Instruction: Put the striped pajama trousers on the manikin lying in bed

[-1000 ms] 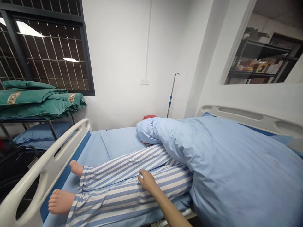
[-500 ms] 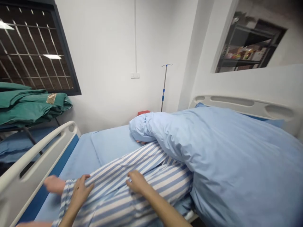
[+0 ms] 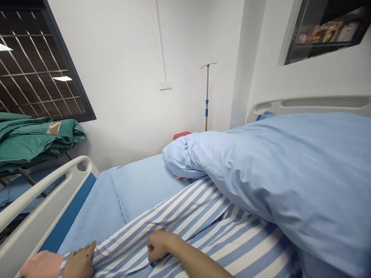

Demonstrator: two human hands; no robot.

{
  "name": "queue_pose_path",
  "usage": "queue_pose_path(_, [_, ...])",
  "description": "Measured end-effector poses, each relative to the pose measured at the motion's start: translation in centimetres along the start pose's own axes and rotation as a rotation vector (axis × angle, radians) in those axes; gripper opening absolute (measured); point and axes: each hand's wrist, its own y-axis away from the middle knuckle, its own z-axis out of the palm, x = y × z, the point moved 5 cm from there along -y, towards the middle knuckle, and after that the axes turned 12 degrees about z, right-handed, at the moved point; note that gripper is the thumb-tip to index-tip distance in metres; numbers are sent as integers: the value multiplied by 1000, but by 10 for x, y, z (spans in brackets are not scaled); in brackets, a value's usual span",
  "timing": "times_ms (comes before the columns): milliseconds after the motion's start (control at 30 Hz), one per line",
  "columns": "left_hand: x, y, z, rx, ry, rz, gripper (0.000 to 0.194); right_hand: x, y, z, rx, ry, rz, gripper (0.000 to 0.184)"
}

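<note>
Head view of a hospital bed, taken from left to right: far to the left of the left hand, a dark barred window sits in the white wall, with folded green blankets on a dark rack beneath it. Closer in, the white bed rail runs toward the head of the bed, left of both hands. Just beside the left hand, at the bottom edge, lies the bare foot of a training mannequin. That hand has its fingers spread and rests on the cuff of the blue-and-white striped pyjama trousers that the mannequin is wearing. Beyond the hands, a pale blue bed sheet covers the mattress, and a wall switch is high on the wall. The right hand lies on the same striped cloth, well apart from the left, its fingers curled down against the fabric; whether they pinch it, I cannot tell. Further beyond it are a red object, partly hidden, and a metal IV pole. To the right of the right hand, a bulky light blue quilt covers the mannequin's upper body. Past it stand the pale headboard and an interior window showing packed shelves
</note>
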Motion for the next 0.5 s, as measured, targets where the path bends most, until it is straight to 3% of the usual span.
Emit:
queue_pose_path(100, [3,0,-7,-11,20,-6,64,8,-8,8,-30,-197,-32,11])
queue_pose_path(333, [-9,1,-21,-27,62,3,64,5,-19,35,-513,-418,30,16])
queue_pose_path(433, [-22,2,-45,-36,22,30,64,3,-18,42,-651,-413,66,15])
queue_pose_path(500, [-31,4,-72,-36,-10,44,61,4,-16,44,-697,-431,74,15])
